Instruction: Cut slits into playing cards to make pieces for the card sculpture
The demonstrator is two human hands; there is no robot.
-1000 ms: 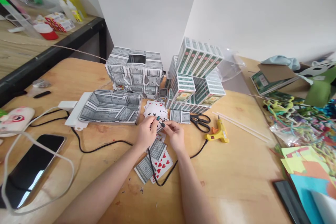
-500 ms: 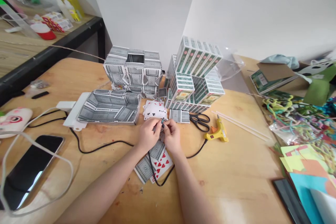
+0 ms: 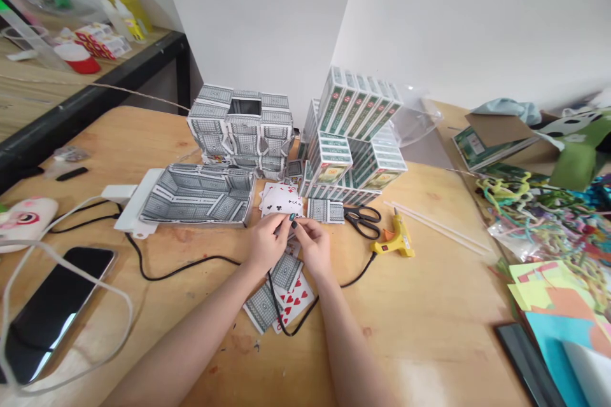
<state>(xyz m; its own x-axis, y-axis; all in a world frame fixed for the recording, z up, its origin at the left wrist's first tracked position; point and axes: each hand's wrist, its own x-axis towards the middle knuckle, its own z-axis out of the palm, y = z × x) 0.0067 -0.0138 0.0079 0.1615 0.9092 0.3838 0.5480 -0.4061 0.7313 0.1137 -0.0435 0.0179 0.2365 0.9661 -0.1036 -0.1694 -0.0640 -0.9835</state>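
Note:
My left hand (image 3: 268,243) and my right hand (image 3: 314,247) meet above the middle of the table, fingers closed and fingertips nearly touching. Whatever lies in the pinch is too small and hidden to make out. Just beyond the fingertips is a pile of face-up playing cards (image 3: 281,198). Below the hands lie patterned card backs (image 3: 261,309) and a face-up heart card (image 3: 296,300), crossed by a black cord (image 3: 275,302). To the right of the pile sit small card-covered pieces (image 3: 325,210), then black scissors (image 3: 363,221) and a yellow glue gun (image 3: 397,240).
An open card-covered tray (image 3: 200,197) rests partly on a white power strip (image 3: 138,206). Behind stand a card-covered block (image 3: 241,130) and stacked card boxes (image 3: 358,102). Glue sticks (image 3: 436,227), pipe cleaners (image 3: 548,222) and coloured paper (image 3: 554,324) lie right; a phone (image 3: 57,305) lies left.
My fingertips have shifted slightly, with the right hand's fingers drawn a little apart from the left's. Nothing on the table has moved; the view tilts very slightly.

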